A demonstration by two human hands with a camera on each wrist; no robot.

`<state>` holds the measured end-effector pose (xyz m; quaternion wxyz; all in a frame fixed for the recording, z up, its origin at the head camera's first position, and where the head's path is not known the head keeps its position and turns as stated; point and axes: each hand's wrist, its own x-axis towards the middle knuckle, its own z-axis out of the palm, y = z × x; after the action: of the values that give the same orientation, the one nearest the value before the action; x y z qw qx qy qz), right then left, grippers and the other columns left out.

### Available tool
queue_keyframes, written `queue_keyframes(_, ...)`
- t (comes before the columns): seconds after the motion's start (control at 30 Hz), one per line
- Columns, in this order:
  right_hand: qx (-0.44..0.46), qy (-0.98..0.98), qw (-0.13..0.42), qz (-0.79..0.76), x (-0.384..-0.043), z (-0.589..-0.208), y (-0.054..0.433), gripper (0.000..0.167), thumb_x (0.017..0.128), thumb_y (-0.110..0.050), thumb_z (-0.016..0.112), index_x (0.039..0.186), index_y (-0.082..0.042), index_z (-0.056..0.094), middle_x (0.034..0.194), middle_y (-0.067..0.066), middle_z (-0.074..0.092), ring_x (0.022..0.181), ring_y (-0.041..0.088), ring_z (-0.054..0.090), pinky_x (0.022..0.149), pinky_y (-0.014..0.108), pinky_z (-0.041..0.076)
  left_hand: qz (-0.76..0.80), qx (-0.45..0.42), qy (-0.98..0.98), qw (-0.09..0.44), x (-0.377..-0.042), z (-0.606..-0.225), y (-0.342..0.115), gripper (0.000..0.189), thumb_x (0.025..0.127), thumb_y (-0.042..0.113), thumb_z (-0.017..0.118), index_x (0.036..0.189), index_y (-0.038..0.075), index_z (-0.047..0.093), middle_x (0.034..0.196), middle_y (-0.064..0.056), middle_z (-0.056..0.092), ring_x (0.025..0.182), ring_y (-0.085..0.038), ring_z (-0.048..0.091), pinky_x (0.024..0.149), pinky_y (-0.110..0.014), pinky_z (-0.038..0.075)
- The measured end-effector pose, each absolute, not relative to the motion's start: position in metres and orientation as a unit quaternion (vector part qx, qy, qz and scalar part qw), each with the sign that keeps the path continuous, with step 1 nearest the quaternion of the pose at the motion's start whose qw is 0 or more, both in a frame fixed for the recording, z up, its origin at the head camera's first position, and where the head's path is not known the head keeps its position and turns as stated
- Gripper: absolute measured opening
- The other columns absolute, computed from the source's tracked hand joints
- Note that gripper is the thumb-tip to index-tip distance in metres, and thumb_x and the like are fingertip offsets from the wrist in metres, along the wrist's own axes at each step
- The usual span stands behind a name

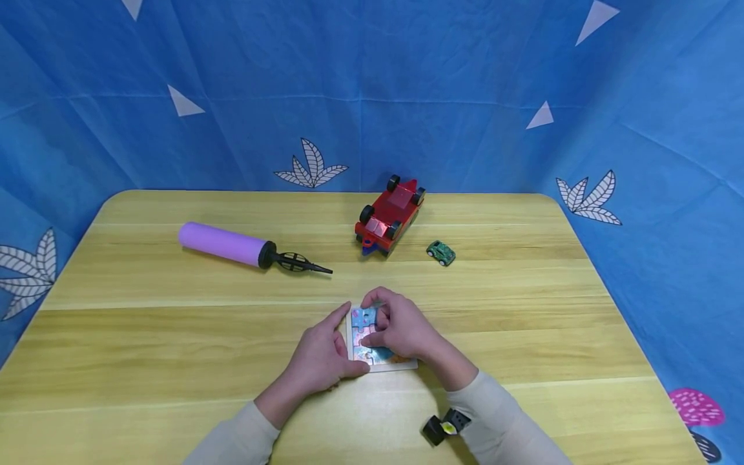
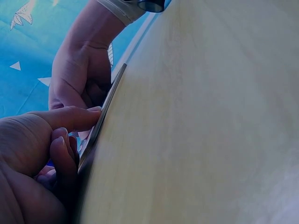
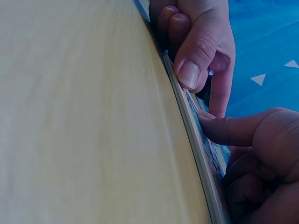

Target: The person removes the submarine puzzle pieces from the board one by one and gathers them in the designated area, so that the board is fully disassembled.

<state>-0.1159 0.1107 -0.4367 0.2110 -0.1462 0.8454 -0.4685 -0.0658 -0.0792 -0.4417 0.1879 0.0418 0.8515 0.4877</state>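
A small jigsaw puzzle point(image 1: 363, 332) in a pale frame lies on the table, showing blue, pink and orange pieces. My left hand point(image 1: 322, 358) grips the frame's left side, thumb at the bottom edge and index fingertip at the upper left corner. Over the puzzle's right part, my right hand point(image 1: 407, 326) bends its index finger to the top edge and sets its thumb on the picture, hiding many pieces. The left wrist view shows the thin board edge point(image 2: 107, 105) under the left thumb. In the right wrist view, the right thumb point(image 3: 229, 128) lies on the puzzle face point(image 3: 205, 137).
A purple balloon pump point(image 1: 223, 244) with a black nozzle lies at the left. Behind the puzzle is an overturned red toy car point(image 1: 398, 205), with a small green toy car point(image 1: 441, 252) beside it. A black wheeled toy point(image 1: 444, 427) sits by the right sleeve.
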Motion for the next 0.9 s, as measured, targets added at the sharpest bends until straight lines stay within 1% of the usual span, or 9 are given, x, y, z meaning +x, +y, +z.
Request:
queue_keyframes(0.23, -0.138, 0.848, 0.198, -0.471, -0.1131, -0.4358, 0.1121, 0.049, 0.075, -0.007, 0.088, 0.109, -0.018, 0.054, 0.060, -0.004, 0.042, 0.054, 0.013, 0.040, 0.052, 0.028, 0.033, 0.487, 0.037, 0.852, 0.190, -0.0668, -0.4420, -0.0787, 0.110, 0.068, 0.022, 0.094, 0.157, 0.009, 0.030, 0.065, -0.001, 0.058, 0.053, -0.017, 0.053, 0.048, -0.032, 0.043)
queue_keyframes(0.4, -0.127, 0.853, 0.190, -0.469, -0.1127, -0.4381, 0.1141, 0.049, 0.074, -0.010, 0.090, 0.110, -0.016, 0.056, 0.059, -0.002, 0.045, 0.051, 0.013, 0.041, 0.051, 0.028, 0.033, 0.486, 0.038, 0.852, 0.191, -0.0670, -0.4426, -0.0788, 0.110, 0.068, 0.022, 0.094, 0.157, 0.009, 0.030, 0.065, -0.001, 0.058, 0.052, -0.017, 0.053, 0.047, -0.032, 0.043)
queue_keyframes(0.5, -0.121, 0.849, 0.190, -0.478, -0.1129, -0.4394, 0.1150, 0.045, 0.077, -0.010, 0.087, 0.111, -0.015, 0.057, 0.058, -0.002, 0.046, 0.049, 0.013, 0.041, 0.048, 0.027, 0.033, 0.488, 0.039, 0.851, 0.191, -0.0667, -0.4429, -0.0787, 0.110, 0.068, 0.021, 0.094, 0.157, 0.008, 0.030, 0.065, -0.001, 0.058, 0.052, -0.016, 0.053, 0.047, -0.032, 0.043)
queue_keyframes(0.63, -0.121, 0.848, 0.185, -0.481, -0.1134, -0.4404, 0.1154, 0.036, 0.081, -0.008, 0.083, 0.110, -0.013, 0.061, 0.057, -0.002, 0.046, 0.046, 0.012, 0.041, 0.045, 0.026, 0.033, 0.488, 0.041, 0.851, 0.188, -0.0663, -0.4432, -0.0789, 0.110, 0.068, 0.020, 0.093, 0.157, 0.008, 0.030, 0.065, -0.001, 0.058, 0.052, -0.016, 0.053, 0.046, -0.031, 0.042)
queue_keyframes(0.8, -0.128, 0.852, 0.179, -0.475, -0.1140, -0.4400, 0.1153, 0.030, 0.081, -0.005, 0.081, 0.106, -0.009, 0.064, 0.057, -0.001, 0.048, 0.045, 0.012, 0.042, 0.045, 0.025, 0.034, 0.488, 0.040, 0.851, 0.187, -0.0661, -0.4433, -0.0791, 0.110, 0.068, 0.020, 0.093, 0.157, 0.008, 0.030, 0.065, -0.001, 0.058, 0.052, -0.016, 0.052, 0.047, -0.031, 0.042)
queue_keyframes(0.9, -0.127, 0.853, 0.176, -0.474, -0.1140, -0.4401, 0.1155, 0.028, 0.081, -0.006, 0.082, 0.104, -0.009, 0.066, 0.056, -0.001, 0.048, 0.045, 0.011, 0.042, 0.045, 0.025, 0.034, 0.487, 0.040, 0.852, 0.188, -0.0662, -0.4436, -0.0791, 0.110, 0.068, 0.021, 0.093, 0.157, 0.008, 0.030, 0.065, -0.001, 0.058, 0.052, -0.016, 0.053, 0.047, -0.032, 0.042)
